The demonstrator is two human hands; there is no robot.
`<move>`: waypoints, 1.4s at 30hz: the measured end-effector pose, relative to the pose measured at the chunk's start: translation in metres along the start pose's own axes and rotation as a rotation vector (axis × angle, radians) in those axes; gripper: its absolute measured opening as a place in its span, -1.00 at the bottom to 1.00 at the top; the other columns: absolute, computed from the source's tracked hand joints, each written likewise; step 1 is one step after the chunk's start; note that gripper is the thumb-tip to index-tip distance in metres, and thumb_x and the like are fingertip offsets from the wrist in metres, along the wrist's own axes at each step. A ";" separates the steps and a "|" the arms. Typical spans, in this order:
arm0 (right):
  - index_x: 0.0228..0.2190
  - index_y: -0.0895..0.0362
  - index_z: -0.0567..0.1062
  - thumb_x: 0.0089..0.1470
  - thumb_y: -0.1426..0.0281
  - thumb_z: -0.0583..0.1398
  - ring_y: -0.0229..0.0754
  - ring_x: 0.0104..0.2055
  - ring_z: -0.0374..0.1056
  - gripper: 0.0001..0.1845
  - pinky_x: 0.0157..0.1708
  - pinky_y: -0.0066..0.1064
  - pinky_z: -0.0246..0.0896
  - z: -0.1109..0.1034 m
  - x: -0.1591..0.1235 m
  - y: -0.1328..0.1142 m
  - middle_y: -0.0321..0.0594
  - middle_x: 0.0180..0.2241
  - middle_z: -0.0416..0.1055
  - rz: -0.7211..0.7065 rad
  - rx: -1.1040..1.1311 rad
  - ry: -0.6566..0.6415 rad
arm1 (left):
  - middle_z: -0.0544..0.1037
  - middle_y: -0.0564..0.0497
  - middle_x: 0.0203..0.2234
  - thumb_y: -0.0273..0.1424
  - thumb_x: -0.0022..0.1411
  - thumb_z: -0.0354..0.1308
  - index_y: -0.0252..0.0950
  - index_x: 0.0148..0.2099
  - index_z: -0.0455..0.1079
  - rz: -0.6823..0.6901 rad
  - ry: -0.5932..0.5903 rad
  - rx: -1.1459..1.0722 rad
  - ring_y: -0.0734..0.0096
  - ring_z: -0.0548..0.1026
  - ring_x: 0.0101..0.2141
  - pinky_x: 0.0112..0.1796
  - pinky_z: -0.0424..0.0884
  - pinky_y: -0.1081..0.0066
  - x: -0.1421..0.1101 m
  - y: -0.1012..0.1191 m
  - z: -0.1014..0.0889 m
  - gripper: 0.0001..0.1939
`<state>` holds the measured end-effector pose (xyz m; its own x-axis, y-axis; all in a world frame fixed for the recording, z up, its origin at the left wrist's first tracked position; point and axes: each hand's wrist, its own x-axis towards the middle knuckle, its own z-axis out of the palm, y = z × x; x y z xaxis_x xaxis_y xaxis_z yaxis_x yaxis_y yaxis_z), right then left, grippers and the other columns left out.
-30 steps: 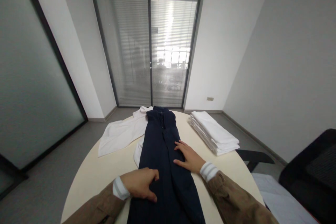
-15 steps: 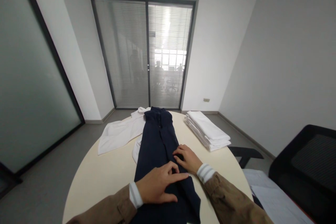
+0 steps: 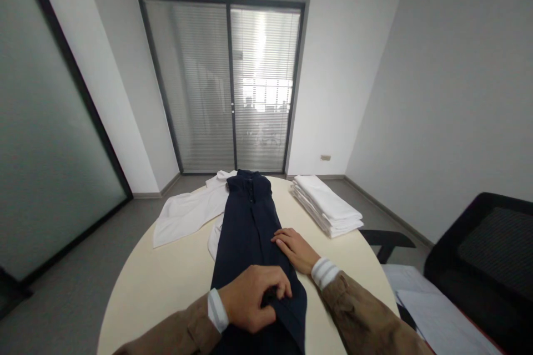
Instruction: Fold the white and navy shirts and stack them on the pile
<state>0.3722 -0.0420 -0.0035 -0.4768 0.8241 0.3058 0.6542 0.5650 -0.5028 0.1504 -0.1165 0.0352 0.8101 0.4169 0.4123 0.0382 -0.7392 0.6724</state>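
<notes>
A navy button-front shirt [image 3: 244,233] lies lengthwise on the round table, narrowed into a long strip, its collar at the far end. My left hand [image 3: 260,297] is over its near part with fingers curled and closed on the fabric, close to the right edge. My right hand [image 3: 295,248] rests nearly flat on the shirt's right edge, farther up, fingers stretched out and holding nothing. White cloth [image 3: 189,213] sticks out from beneath and beside the shirt on the left. The nearest end of the shirt runs out of view.
A neat stack of folded white cloths [image 3: 327,205] sits at the right rim of the cream table [image 3: 154,288]. Beyond the right side stands a black mesh chair [image 3: 478,266] with white papers [image 3: 433,302] on it. Glass doors [image 3: 225,83] with blinds are at the back.
My left hand has gone from an extended forefinger to curled fingers gripping the fabric. The shirt's near right edge has shifted inward to the left. My right hand has flattened.
</notes>
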 end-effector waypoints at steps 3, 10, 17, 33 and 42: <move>-0.04 0.07 0.55 0.36 0.18 -0.06 -0.07 0.10 0.28 -0.54 0.17 -0.15 0.14 0.002 0.000 0.003 -0.09 0.04 0.41 -0.006 -0.025 -0.017 | 0.57 0.00 -0.20 -0.36 -0.03 0.28 -0.22 -0.12 0.39 -0.020 -0.289 0.151 0.25 0.50 -0.19 -0.11 0.39 0.35 -0.006 -0.008 0.004 -0.64; 0.08 0.05 0.47 0.14 0.18 0.20 0.07 0.26 0.13 -0.51 0.27 -0.01 0.00 -0.001 -0.001 0.006 -0.05 0.22 0.25 -0.019 -0.119 -0.110 | 0.63 -0.06 -0.17 -0.10 0.31 0.08 -0.21 -0.11 0.56 0.050 -0.423 -0.139 0.26 0.57 -0.15 -0.03 0.39 0.36 -0.010 -0.003 0.011 -0.65; 0.26 -0.11 0.26 0.00 0.15 0.29 0.21 0.40 -0.18 -0.21 0.31 0.20 -0.32 -0.004 -0.003 -0.004 -0.14 0.37 -0.01 -0.143 -0.125 -0.306 | 0.27 -0.13 0.29 -0.17 0.37 0.03 -0.17 0.28 0.32 -0.427 0.071 0.318 0.05 0.17 0.29 0.28 0.02 0.00 -0.010 -0.016 -0.030 -0.50; -0.26 0.14 0.58 0.22 0.20 0.10 -0.19 -0.39 0.37 -0.67 -0.37 -0.40 0.20 -0.002 0.037 0.007 -0.23 -0.43 0.50 0.094 0.246 -0.055 | 0.56 -0.09 -0.14 -0.25 0.34 0.00 -0.26 0.03 0.46 -0.583 0.497 0.375 0.25 0.52 -0.19 -0.07 0.40 0.27 -0.005 -0.095 -0.100 -0.66; -0.09 0.23 0.49 0.11 0.17 0.16 -0.05 -0.12 0.44 -0.55 -0.04 -0.23 0.28 0.011 0.118 0.098 0.00 -0.14 0.52 0.486 0.320 0.365 | 0.49 -0.23 0.09 -0.29 0.33 0.06 -0.35 0.25 0.29 -0.688 0.728 0.189 0.15 0.50 0.03 0.09 0.34 0.21 0.018 -0.213 -0.165 -0.51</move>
<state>0.3734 0.1101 -0.0261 0.0926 0.9734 0.2094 0.5111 0.1340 -0.8490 0.0597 0.1360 0.0006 0.0275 0.9568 0.2896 0.5040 -0.2634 0.8226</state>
